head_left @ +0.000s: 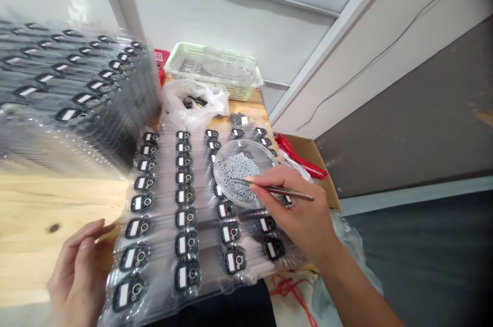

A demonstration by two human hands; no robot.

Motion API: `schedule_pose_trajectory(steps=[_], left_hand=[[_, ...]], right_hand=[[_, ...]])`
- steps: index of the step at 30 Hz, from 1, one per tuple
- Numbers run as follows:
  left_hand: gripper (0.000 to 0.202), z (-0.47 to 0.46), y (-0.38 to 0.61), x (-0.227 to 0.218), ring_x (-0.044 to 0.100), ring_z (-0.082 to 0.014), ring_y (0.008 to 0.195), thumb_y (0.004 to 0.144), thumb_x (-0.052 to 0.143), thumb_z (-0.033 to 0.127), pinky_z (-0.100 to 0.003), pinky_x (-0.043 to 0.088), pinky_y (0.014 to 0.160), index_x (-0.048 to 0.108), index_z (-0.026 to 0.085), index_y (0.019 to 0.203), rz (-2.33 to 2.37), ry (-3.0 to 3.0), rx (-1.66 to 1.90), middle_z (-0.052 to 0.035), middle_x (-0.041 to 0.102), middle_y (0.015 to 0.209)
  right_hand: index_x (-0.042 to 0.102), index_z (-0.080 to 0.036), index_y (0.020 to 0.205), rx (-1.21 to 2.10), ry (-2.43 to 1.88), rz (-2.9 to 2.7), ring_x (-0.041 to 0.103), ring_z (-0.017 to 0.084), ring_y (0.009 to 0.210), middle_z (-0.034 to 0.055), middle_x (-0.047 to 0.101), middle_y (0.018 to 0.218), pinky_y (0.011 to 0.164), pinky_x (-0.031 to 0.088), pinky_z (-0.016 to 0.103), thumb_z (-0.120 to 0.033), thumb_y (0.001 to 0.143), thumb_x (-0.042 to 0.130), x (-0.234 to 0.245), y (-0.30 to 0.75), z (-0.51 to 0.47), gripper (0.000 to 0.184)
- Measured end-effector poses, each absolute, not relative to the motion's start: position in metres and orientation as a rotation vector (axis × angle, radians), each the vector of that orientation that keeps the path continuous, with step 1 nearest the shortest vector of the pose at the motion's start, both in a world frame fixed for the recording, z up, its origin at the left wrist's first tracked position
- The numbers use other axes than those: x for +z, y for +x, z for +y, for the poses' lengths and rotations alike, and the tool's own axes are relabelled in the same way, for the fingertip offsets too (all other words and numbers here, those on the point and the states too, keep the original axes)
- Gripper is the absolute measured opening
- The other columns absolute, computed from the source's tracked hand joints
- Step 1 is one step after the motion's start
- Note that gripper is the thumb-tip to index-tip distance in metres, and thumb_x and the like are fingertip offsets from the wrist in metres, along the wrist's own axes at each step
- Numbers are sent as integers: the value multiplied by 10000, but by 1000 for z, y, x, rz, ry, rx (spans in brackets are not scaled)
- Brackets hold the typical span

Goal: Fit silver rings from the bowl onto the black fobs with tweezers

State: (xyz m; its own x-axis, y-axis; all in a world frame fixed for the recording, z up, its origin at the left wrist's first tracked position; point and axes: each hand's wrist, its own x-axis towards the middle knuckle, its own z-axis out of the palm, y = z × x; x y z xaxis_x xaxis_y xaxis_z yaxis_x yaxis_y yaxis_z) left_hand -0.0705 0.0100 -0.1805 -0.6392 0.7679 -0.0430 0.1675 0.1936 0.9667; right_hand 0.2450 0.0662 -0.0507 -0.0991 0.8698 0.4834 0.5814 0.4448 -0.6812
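R hand (296, 209) pinches thin metal tweezers (279, 190), lying long way left-right, tips pointing left into clear round dish (231, 150) of tiny gray rings (235, 178), just by R fingers. L hand (79, 278), open, is well apart, beside air-cushion wrap (162, 265) w/ black gadgets (187, 245).

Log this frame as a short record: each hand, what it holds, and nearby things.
right hand: holds metal tweezers
tweezer tips: over clear round dish of small grey parts
left hand: empty, open, beside air-cushion sheet of small black devices
beyond: white plastic basket, plastic bag
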Motion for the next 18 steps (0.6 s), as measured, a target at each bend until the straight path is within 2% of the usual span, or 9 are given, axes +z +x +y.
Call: schedule_pose_trajectory(steps=[12,18], left_hand=[[395,11,-67,-176,670,-214,836,763,665,597,-290,526,673,677,275,991,1967,793,1462,1,708,931],[371,11,-69,-177,678,-206,808,822,616,559,-280,531,651,662,248,1019,1981,921,1464,-11,706,898]], right_hand=[[668,-237,893,446,-1261,-1795,659,158,802,0,700,838,747,539,321,-140,886,631,-58,244,67,104],[674,-237,855,444,-1283,-1717,652,152,755,-11,688,792,709,547,306,-131,869,636,-53,244,66,114]])
